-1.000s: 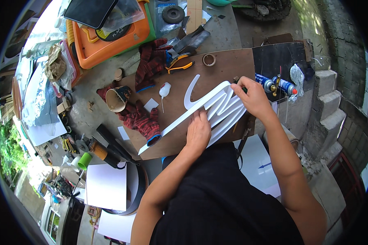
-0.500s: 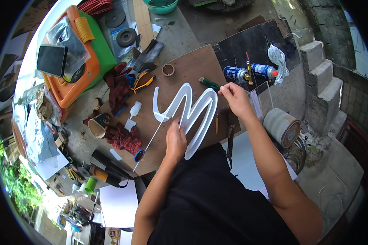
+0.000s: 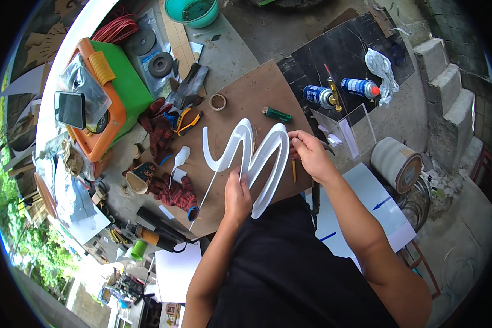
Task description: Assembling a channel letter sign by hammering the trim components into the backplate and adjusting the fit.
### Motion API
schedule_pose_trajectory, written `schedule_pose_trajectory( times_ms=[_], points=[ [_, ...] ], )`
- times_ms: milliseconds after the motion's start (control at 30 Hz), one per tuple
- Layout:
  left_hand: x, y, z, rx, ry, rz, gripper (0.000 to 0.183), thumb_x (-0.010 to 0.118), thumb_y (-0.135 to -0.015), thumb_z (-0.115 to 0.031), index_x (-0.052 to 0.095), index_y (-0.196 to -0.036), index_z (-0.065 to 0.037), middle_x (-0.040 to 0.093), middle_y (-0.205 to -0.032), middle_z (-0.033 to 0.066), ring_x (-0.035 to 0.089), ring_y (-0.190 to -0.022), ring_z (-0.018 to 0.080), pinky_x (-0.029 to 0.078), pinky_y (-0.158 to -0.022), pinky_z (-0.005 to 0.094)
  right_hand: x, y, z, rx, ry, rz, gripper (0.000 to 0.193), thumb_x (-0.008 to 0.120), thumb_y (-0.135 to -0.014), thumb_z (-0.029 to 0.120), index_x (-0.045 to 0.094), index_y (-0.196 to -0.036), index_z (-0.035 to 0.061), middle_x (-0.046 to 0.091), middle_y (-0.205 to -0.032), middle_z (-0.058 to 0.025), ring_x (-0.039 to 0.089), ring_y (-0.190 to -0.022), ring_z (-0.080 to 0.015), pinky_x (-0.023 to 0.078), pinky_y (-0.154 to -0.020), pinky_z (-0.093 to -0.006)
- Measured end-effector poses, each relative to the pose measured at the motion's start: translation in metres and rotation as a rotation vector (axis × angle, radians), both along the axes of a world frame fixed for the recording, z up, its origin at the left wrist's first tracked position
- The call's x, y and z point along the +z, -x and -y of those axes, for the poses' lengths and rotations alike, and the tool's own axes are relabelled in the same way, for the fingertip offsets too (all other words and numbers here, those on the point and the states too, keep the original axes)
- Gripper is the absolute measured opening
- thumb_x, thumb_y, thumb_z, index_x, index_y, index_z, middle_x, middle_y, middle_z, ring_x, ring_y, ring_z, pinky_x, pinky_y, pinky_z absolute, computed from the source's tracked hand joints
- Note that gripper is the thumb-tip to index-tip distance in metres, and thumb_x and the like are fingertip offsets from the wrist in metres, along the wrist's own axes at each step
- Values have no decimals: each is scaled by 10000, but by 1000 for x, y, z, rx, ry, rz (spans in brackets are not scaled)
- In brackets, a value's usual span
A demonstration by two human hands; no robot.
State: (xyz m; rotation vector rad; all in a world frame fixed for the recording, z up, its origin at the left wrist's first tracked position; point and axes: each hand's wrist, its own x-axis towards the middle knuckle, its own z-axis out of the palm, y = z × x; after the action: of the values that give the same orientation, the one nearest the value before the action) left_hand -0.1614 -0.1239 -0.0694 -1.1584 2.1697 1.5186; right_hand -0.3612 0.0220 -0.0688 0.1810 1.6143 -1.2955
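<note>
A white, M-like curved letter shape (image 3: pixel 272 174) with raised side walls is held up over the brown board. My left hand (image 3: pixel 237 199) is closed around its middle strokes from below. My right hand (image 3: pixel 310 156) pinches the outer edge of its right-hand curve, with thumb and index fingertips close together. A thin pale strip (image 3: pixel 204 198) slants down from the letter's left part past my left wrist. Beyond the letter, a green lighter (image 3: pixel 277 113) lies on the board.
The brown board (image 3: pixel 262 87) bears a tape roll (image 3: pixel 217 102), orange-handled pliers (image 3: pixel 188 121), a pencil (image 3: pixel 294 170) and a red-black glove (image 3: pixel 176 194). Two gas cans (image 3: pixel 318 96), one with a brass torch head, stand to the right. An orange-green toolbox (image 3: pixel 120 82) is at left.
My right hand has moved from beside the lighter down to the letter's right edge. The lighter now lies apart from my fingers. The letter is slightly turned, and the view has shifted.
</note>
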Motion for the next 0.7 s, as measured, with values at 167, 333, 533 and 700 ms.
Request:
schedule_pose_trajectory(
  times_ms=[167,333,533,700],
  points=[
    [18,-6,4,1,-7,-68,282,476,-1038,-59,526,-1291,55,624,-1143,321,598,-1065,504,469,-935,524,-1,-8,-6,-7,44,117,262,429,-1108,132,626,-1199,-15,698,-1019,-69,687,-914,-129,571,-866,-295],
    [64,-15,25,21,-40,-12,274,471,-1055,-83,540,-1279,59,651,-1036,272,626,-926,430,490,-864,441,6,-13,0,39,60,92,263,437,-1096,134,610,-1218,-22,709,-1042,-110,702,-886,-159,583,-845,-304],
    [114,-57,41,154,-15,-175,295,456,-1080,-99,557,-1304,64,701,-1031,141,636,-937,187,489,-838,337,18,-35,19,71,179,27,208,498,-1062,87,625,-1194,-12,709,-1022,-102,682,-862,-132,584,-796,-288],
    [168,-106,45,437,-188,-372,343,542,-1050,-195,612,-1291,39,682,-1039,138,642,-950,194,493,-857,313,41,-62,43,206,329,-16,190,516,-1043,58,637,-1171,-14,706,-1007,-82,662,-848,-113,568,-801,-273]
  ],
)
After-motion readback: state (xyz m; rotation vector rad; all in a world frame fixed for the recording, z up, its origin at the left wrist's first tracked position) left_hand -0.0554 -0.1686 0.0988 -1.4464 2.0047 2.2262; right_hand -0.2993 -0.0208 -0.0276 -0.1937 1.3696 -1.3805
